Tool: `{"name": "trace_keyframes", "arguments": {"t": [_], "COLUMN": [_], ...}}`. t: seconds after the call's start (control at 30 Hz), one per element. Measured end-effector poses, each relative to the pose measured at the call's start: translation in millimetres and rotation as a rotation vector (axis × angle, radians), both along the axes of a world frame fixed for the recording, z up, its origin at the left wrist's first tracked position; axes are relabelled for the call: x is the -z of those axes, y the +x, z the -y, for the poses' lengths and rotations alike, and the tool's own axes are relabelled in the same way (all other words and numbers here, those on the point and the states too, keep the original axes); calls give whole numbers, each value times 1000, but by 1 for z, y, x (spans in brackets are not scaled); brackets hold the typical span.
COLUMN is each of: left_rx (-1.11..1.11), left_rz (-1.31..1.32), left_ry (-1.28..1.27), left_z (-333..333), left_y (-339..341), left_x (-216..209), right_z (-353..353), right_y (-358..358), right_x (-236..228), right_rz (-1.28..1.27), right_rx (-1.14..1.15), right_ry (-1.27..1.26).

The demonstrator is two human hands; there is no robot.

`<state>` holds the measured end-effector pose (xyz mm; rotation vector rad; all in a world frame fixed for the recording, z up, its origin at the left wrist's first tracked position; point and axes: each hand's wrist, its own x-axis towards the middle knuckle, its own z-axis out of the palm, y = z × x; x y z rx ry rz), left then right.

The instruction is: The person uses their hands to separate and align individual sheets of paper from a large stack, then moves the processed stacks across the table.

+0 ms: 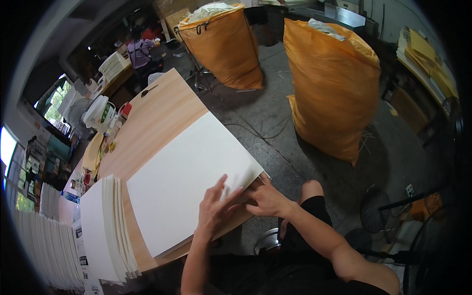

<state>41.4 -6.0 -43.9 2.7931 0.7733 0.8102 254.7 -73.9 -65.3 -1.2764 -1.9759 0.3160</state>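
Sheet (pixel 182 172) laid flat on table (pixel 160 110), handling seemingly unfinished; left hand (pixel 214 206) open over it; right hand (pixel 269 197) at table's right edge, grip unclear; stack (pixel 96 231) at table's left.

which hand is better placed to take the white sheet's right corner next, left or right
Right, most likely: the right hand is close to that corner of the white sheet, while the left hand is farther left, fingers spread over the sheet.

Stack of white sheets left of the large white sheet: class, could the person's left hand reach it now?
Probably yes: the left hand looks open, and only the large white sheet and wood-grain tabletop lie between it and the stack.
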Motion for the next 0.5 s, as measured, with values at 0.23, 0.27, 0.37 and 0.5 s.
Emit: {"name": "trace_keyframes", "arguments": {"t": [0.23,0.27,0.37,0.5], "left_rx": [-61,-67,-61,-66], "left_rz": [28,23,19,51], "left_ry": [-49,-58,-38,-36], "left_z": [-13,-18,-21,-20], "left_y": [6,8,7,6], "left_x": [3,3,5,9], "right_z": [-1,-2,-3,2], "right_y": [-8,-6,9,39], "right_x": [8,8,7,1], "right_rz": [-97,-137,-229,-139], "right_rx": [98,87,188,506], "right_ry": [-88,-56,1,-285]}}
